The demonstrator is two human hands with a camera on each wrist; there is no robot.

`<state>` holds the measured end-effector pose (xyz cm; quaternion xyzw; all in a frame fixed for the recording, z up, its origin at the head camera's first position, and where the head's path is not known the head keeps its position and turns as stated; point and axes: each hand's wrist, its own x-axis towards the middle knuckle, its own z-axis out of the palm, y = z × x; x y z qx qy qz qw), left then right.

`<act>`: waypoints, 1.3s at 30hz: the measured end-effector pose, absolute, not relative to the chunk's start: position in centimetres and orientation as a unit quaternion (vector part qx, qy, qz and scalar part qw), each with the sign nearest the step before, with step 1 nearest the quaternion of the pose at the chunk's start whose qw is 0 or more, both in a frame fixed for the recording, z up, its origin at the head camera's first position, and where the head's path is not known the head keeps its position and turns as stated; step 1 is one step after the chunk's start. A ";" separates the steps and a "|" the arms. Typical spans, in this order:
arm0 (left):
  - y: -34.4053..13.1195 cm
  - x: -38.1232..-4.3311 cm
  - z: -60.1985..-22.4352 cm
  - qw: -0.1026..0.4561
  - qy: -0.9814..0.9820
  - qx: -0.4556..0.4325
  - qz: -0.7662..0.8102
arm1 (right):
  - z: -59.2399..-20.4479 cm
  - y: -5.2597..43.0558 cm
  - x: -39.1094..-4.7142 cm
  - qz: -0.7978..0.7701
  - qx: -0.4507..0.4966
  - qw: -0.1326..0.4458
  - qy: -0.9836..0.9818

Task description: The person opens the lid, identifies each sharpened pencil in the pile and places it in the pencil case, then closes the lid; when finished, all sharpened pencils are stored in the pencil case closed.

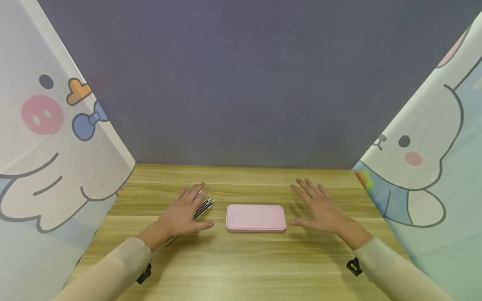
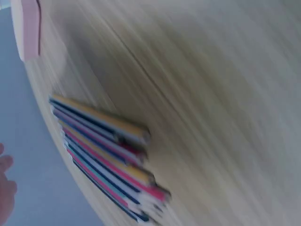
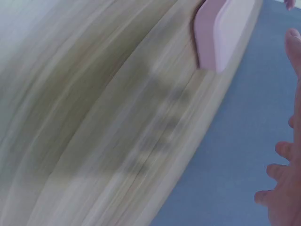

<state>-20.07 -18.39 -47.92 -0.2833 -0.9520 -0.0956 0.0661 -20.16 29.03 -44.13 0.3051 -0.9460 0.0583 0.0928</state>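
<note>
The case [image 1: 256, 217] lies flat and closed on the desk [image 1: 241, 259], between the two hands. The left hand [image 1: 183, 215] hovers over the pencils [image 1: 204, 208], its fingers [image 1: 193, 193] straight and spread apart, holding nothing; its thumb points toward the case's left end, near but not touching. The pencils lie side by side on the desk, partly hidden beneath that hand, to the left of the case. The right hand [image 1: 320, 212] is also raised, its fingers straight, spread and holding nothing; its thumb [image 1: 302, 223] points toward the case's right end, with a gap between them.
</note>
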 end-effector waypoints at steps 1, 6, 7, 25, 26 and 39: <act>-18.1 -20.0 -47.8 0.062 -0.950 -0.287 -0.109 | -43.9 28.8 -20.1 0.063 0.315 0.102 -0.941; -16.4 -19.4 -47.7 -0.012 -0.933 -0.288 -0.214 | -43.3 27.0 -19.8 0.085 0.360 0.118 -0.922; -16.1 -19.3 -47.8 -0.031 -0.929 -0.283 -0.237 | -43.4 26.7 -19.7 0.087 0.364 0.115 -0.920; -12.2 -20.5 -52.0 -0.090 -0.881 -0.226 -0.407 | -46.0 19.8 -18.7 0.148 0.397 0.033 -0.905; -12.0 -20.6 -52.2 -0.090 -0.880 -0.227 -0.407 | -46.2 19.6 -18.7 0.151 0.395 0.030 -0.906; -10.8 -20.8 -52.5 -0.087 -0.907 -0.221 -0.346 | -48.0 18.5 -18.5 0.153 0.371 0.001 -0.916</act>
